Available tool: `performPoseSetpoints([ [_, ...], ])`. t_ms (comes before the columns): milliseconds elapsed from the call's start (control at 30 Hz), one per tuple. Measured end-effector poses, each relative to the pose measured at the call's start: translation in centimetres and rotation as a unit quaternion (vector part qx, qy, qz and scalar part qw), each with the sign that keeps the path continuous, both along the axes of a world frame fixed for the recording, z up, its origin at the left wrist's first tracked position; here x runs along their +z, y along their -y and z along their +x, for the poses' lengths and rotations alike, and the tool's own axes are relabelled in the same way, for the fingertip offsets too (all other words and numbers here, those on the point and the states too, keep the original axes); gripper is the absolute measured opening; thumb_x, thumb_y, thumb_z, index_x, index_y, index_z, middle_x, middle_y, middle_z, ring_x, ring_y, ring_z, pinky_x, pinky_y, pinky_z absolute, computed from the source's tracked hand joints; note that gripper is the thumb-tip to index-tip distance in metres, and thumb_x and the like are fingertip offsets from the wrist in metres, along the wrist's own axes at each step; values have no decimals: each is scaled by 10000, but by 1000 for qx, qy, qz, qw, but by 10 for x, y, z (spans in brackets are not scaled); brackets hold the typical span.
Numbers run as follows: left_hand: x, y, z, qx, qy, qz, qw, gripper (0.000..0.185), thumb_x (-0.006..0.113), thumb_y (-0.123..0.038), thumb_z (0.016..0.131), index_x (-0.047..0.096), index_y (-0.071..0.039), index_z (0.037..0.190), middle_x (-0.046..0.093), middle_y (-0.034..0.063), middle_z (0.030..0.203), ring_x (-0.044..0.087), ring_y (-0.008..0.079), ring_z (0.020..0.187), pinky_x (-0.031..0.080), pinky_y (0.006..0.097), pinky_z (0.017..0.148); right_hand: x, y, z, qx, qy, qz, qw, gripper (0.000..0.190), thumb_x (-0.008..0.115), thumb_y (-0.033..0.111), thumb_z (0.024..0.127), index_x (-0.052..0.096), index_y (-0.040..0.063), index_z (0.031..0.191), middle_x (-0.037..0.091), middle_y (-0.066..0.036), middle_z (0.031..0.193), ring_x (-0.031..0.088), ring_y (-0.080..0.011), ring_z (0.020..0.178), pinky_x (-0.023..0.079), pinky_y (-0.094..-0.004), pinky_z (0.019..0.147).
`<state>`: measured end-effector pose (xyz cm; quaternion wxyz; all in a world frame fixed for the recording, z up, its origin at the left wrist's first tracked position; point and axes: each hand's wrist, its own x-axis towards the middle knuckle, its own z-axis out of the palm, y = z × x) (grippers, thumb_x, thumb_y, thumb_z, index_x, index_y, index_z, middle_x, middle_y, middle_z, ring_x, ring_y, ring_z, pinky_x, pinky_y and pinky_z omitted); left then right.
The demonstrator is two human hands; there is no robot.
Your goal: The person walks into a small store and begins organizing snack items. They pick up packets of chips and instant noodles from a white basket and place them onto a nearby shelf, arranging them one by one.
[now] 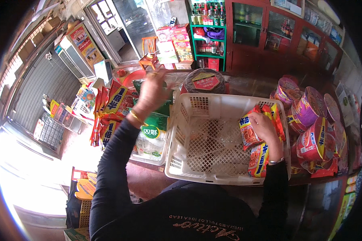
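My right hand (pixel 263 126), a silver bangle at its wrist, grips the upper part of a red and yellow instant noodle packet (pixel 248 132) in the right side of a white plastic basket (pixel 226 177). More such packets stand along that wall, one noodle packet (pixel 258 161) below my wrist. The rest of the basket's slatted floor is bare. My left hand (pixel 152 90), with a gold bangle, is motion-blurred above a tray of green and clear food bags (pixel 152 141). Its fingers are too blurred to tell whether they hold anything.
Piled noodle packets (pixel 114 99) lie left of the tray. Instant noodle tubs (pixel 315 141) are stacked right of the basket. A round dark wrapped package (pixel 204 81) sits behind it. Beyond are a green bottle shelf (pixel 209 54), a red cabinet (pixel 246 54) and a wooden chair (pixel 149 52).
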<state>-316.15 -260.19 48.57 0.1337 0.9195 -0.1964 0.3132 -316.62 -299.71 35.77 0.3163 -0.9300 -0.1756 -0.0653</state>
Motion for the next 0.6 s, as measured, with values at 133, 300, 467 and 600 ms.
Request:
performPoseSetpoints([
  [133, -58, 93, 3, -235, -14, 59, 970, 373, 734, -167, 728, 621, -58, 1066, 616, 114, 1123, 559, 291, 1112, 426, 418, 973, 6, 2, -2, -32, 130, 29, 991, 169, 545, 138, 913, 616, 40, 1032, 654, -178, 975, 625, -368, 923, 502, -433, 773],
  [300, -107, 174, -17, -402, -89, 100, 906, 406, 728, -125, 693, 606, -84, 1078, 616, 89, 1118, 556, 290, 1115, 419, 429, 983, 21, -3, 8, -60, 139, 255, 955, 241, 539, 59, 912, 605, 64, 1144, 667, -165, 1041, 644, -302, 986, 503, -364, 822],
  [467, -135, 225, -26, -443, -138, 115, 879, 417, 697, -38, 677, 600, -75, 1081, 611, 97, 1141, 561, 281, 1122, 434, 417, 971, 28, 15, 12, -104, 141, 391, 903, 213, 485, 70, 966, 583, 21, 1149, 667, -121, 1072, 668, -160, 845, 527, -280, 770],
  [600, -129, 246, -34, -446, -67, 124, 884, 343, 614, -37, 748, 598, -72, 1089, 598, 115, 1178, 540, 285, 1163, 408, 431, 1004, 32, 18, 14, -130, 135, 429, 884, 202, 470, 52, 951, 603, 30, 1102, 683, -120, 1045, 681, -165, 782, 528, -280, 711],
])
